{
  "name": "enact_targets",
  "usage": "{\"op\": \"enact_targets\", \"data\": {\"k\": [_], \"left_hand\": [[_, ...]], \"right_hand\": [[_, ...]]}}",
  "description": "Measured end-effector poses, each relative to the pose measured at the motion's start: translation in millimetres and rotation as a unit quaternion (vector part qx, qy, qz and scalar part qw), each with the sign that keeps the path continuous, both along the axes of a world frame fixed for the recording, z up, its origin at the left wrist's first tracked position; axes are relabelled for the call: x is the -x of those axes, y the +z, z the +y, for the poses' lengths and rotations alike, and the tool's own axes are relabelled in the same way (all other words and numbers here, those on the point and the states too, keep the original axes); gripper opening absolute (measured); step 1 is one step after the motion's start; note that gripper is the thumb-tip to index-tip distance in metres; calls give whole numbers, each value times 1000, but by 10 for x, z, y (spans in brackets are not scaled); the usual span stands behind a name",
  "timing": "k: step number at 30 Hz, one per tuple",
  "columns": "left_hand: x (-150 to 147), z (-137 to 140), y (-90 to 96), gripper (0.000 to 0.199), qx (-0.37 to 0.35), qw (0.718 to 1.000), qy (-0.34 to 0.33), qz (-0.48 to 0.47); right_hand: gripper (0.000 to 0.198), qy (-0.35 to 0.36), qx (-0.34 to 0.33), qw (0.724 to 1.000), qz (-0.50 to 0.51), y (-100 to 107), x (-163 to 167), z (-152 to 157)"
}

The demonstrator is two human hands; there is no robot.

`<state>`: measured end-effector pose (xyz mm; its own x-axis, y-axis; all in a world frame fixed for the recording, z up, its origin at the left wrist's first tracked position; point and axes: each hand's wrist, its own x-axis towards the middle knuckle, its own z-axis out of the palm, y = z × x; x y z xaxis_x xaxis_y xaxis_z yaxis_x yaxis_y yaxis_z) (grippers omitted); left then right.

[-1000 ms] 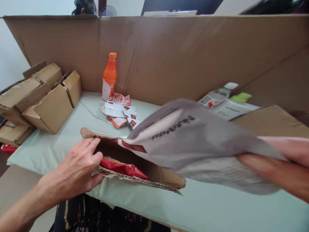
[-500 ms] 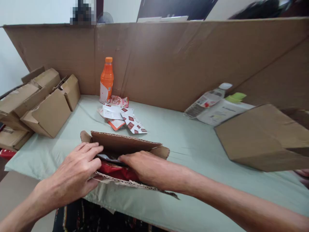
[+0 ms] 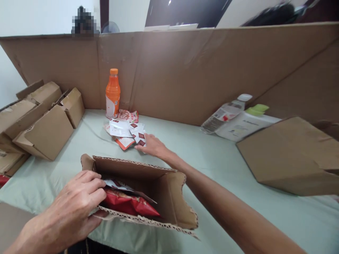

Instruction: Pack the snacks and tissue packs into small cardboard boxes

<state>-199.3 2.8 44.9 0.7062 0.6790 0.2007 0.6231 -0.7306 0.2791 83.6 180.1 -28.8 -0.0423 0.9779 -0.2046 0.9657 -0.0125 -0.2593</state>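
My left hand [image 3: 76, 201] grips the near left wall of an open cardboard box [image 3: 182, 201], fingers over the rim and thumb outside. Inside the box stand a shiny red packet [image 3: 129, 204] and, behind it, a thin white-and-dark packet [image 3: 119, 186]. Beyond the box my right hand [image 3: 152, 145] is closed over the right end of a white packet with brown-red squares [image 3: 137, 133], on a small pile. In that pile also lie a plain-faced white packet [image 3: 120, 128], an orange-and-white packet [image 3: 125, 142] and a pink-and-red packet [image 3: 128, 115].
An orange drink bottle [image 3: 113, 93] stands behind the pile. Several cardboard boxes [image 3: 50, 132] sit at left. To the right are a clear bottle [image 3: 225, 114], a white pouch with green cap [image 3: 246, 123] and a big cardboard box [image 3: 286, 158]. A cardboard wall [image 3: 172, 77] borders the back.
My right hand has come out of the box and reached forward to the patterned packet on the pile. My left hand stays on the box, whose inside now shows more.
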Motion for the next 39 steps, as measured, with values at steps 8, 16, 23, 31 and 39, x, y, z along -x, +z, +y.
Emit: {"op": "enact_targets", "data": {"k": [8, 16, 23, 31, 39], "left_hand": [[6, -14, -16, 13, 2, 1000, 8, -6], [-3, -28, 4, 7, -24, 1000, 12, 4], [-28, -20, 49, 11, -53, 998, 35, 21], [-9, -188, -47, 20, -106, 989, 99, 30], [52, -267, -93, 17, -87, 993, 82, 14]], "right_hand": [[43, -47, 4, 998, -33, -344, -93, 83], [23, -80, -134, 982, 107, 206, -726, -190], [14, 38, -315, 803, 505, 1137, -555, -1309], [22, 247, -240, 921, 179, 1050, 117, -1609], [23, 297, -222, 923, 104, 956, 63, -1526]]}}
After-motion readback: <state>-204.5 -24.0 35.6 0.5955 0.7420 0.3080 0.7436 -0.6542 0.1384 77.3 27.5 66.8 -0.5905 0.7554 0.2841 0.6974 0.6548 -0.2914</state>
